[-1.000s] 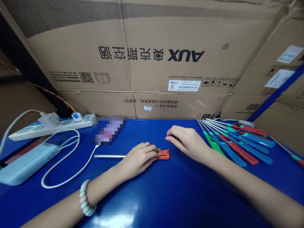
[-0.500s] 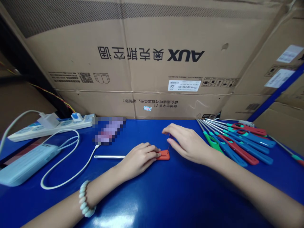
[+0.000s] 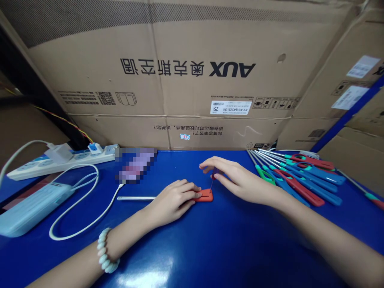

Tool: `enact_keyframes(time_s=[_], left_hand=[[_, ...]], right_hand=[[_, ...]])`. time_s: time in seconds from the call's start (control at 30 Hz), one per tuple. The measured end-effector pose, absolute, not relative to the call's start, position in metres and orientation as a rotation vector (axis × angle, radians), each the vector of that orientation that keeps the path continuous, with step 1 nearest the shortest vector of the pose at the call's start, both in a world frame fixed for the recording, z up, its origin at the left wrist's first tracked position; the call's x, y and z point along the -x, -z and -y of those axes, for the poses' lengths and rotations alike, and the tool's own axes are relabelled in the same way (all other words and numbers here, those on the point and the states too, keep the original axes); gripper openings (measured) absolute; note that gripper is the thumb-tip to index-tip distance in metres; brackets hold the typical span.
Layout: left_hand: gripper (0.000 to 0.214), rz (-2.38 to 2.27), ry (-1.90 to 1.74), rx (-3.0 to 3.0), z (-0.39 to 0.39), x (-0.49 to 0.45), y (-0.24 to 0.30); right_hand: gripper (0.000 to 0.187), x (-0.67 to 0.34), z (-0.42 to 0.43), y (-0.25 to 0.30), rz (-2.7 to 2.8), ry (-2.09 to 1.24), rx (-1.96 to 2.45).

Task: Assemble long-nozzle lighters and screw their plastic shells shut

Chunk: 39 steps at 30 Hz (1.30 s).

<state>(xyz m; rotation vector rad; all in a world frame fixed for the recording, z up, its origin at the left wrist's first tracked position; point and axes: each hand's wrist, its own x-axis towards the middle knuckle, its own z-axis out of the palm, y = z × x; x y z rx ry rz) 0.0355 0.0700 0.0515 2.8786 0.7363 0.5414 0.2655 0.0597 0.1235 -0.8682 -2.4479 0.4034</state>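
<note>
My left hand (image 3: 174,202) presses a long-nosed lighter (image 3: 206,196) flat on the blue table (image 3: 228,248), fingers closed over its middle. The lighter's red handle end sticks out to the right of the fingers, and its silver tube extends to the left. My right hand (image 3: 234,178) is above that handle end, thumb and fingers round a small screwdriver (image 3: 211,184) with a dark reddish handle. Its thin shaft points down, with the tip at the end of the red handle. The fingers partly hide the screwdriver's handle.
Several long-nosed lighters (image 3: 303,180) lie fanned out at the right. At the left are a power strip (image 3: 63,162), a light blue power bank (image 3: 39,208), a white cable (image 3: 72,236) and a pixelated device (image 3: 138,164). A large cardboard box (image 3: 186,92) stands behind the table.
The fingers of my right hand have shifted slightly left and opened a little, showing more of the screwdriver. My left hand still holds the lighter in place. The view has shifted slightly.
</note>
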Motion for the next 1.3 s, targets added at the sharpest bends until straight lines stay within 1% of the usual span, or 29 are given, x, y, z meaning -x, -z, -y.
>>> enact_keyframes(time_s=[0.07,0.13,0.2,0.23,0.3,0.37,0.4,0.43,0.5,0.57,0.6,0.67,0.73,0.8,0.87,0.97,1.07,1.17,1.23,1.3], left_hand=[[0.022,-0.740,-0.542,-2.876,-0.070,-0.036,-0.051],[0.022,-0.736,-0.545,-2.872,-0.070,-0.036,-0.052],[0.022,-0.726,-0.549,-2.868,-0.070,-0.036,-0.053],[0.022,-0.725,-0.546,-2.867,-0.069,-0.037,-0.053],[0.021,-0.726,-0.541,-2.863,-0.069,-0.036,-0.052],[0.021,-0.735,-0.537,-2.861,-0.070,-0.036,-0.051],[0.021,-0.739,-0.538,-2.860,-0.070,-0.036,-0.050],[0.021,-0.741,-0.536,-2.859,-0.070,-0.035,-0.049],[0.022,-0.743,-0.532,-2.858,-0.070,-0.035,-0.049],[0.021,-0.737,-0.533,-2.858,-0.070,-0.035,-0.048],[0.021,-0.735,-0.536,-2.859,-0.070,-0.035,-0.049],[0.020,-0.733,-0.547,-2.861,-0.070,-0.035,-0.049],[0.020,-0.735,-0.550,-2.863,-0.070,-0.035,-0.049],[0.020,-0.734,-0.549,-2.866,-0.070,-0.036,-0.049],[0.020,-0.736,-0.547,-2.869,-0.070,-0.036,-0.049],[0.020,-0.739,-0.539,-2.869,-0.069,-0.036,-0.050],[0.020,-0.735,-0.535,-2.867,-0.069,-0.036,-0.051],[0.020,-0.726,-0.553,-2.866,-0.069,-0.036,-0.051],[0.021,-0.721,-0.564,-2.867,-0.070,-0.036,-0.051],[0.022,-0.718,-0.571,-2.868,-0.070,-0.036,-0.050]], right_hand=[[0.018,-0.265,-0.060,-0.121,2.425,-0.408,0.887],[0.009,-0.262,-0.062,-0.116,2.384,-0.252,0.977],[0.011,-0.261,-0.063,-0.112,2.355,-0.104,1.049],[0.011,-0.261,-0.063,-0.112,2.358,-0.090,1.056],[0.012,-0.262,-0.062,-0.113,2.380,-0.196,0.997],[0.022,-0.264,-0.062,-0.116,2.396,-0.366,0.900],[0.024,-0.265,-0.063,-0.117,2.399,-0.416,0.869],[0.021,-0.265,-0.063,-0.116,2.402,-0.415,0.865],[0.009,-0.266,-0.064,-0.115,2.411,-0.287,0.931],[0.010,-0.266,-0.064,-0.114,2.414,-0.129,1.021],[0.010,-0.266,-0.064,-0.114,2.419,-0.101,1.039],[0.009,-0.267,-0.063,-0.118,2.436,-0.177,0.999],[0.019,-0.268,-0.062,-0.122,2.451,-0.341,0.904],[0.022,-0.267,-0.062,-0.122,2.435,-0.439,0.869],[0.015,-0.265,-0.063,-0.118,2.382,-0.387,0.915],[0.007,-0.260,-0.063,-0.110,2.317,-0.203,1.004],[0.015,-0.258,-0.061,-0.111,2.345,-0.214,1.002],[0.027,-0.262,-0.060,-0.120,2.394,-0.423,0.892],[0.028,-0.265,-0.060,-0.125,2.413,-0.494,0.863],[0.027,-0.267,-0.061,-0.127,2.403,-0.478,0.895]])
